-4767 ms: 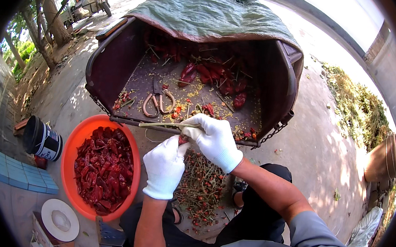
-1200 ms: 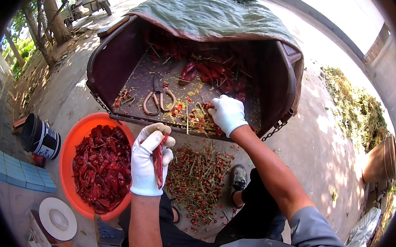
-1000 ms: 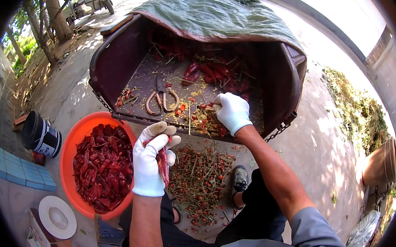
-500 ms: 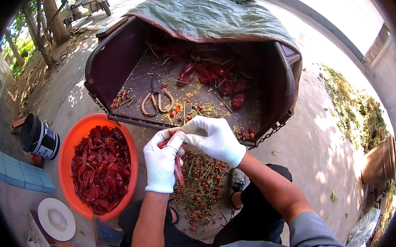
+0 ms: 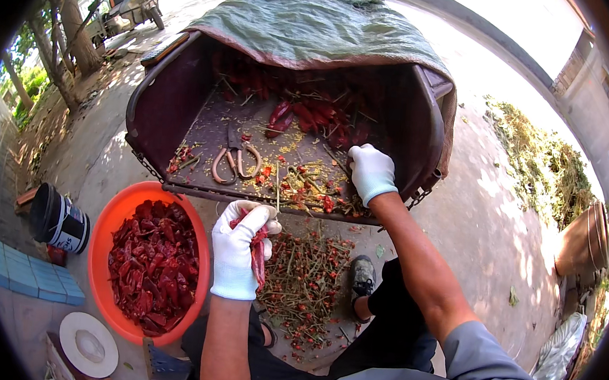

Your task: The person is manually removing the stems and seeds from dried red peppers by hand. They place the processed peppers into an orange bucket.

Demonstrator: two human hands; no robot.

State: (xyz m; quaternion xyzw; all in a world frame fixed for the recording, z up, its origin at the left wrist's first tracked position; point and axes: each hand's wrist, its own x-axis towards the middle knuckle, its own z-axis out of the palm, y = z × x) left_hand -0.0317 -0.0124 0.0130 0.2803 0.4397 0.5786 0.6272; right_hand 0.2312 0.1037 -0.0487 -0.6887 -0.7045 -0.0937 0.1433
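Note:
In my gloved left hand [image 5: 238, 245] is a red chili pepper [image 5: 258, 261], its wrinkled body hanging below the closed fingers. A thin pale stem [image 5: 278, 187] sticks up beside the fingertips. My gloved right hand [image 5: 373, 170] reaches into the cart bed at its right side, fingers curled down; whatever they may grip is hidden beneath the glove. Just beyond it lies a heap of dried red chili peppers [image 5: 309, 116]. Left of that hand, scissors [image 5: 236, 162] with tan handles rest on the bed among yellow seeds and red scraps.
The dark cart bed [image 5: 173, 96] is partly covered by a green woven sheet [image 5: 316, 28]. An orange basin [image 5: 100, 246] full of red chilies stands at left, near a black bucket [image 5: 60, 218]. Stem scraps [image 5: 305, 282] pile between my feet. Dry plants [image 5: 540, 157] lie at right.
My right hand has left my left hand and moved up and right into the cart bed, over a spot where a red chili lay. My left hand has dropped slightly, still holding its chili.

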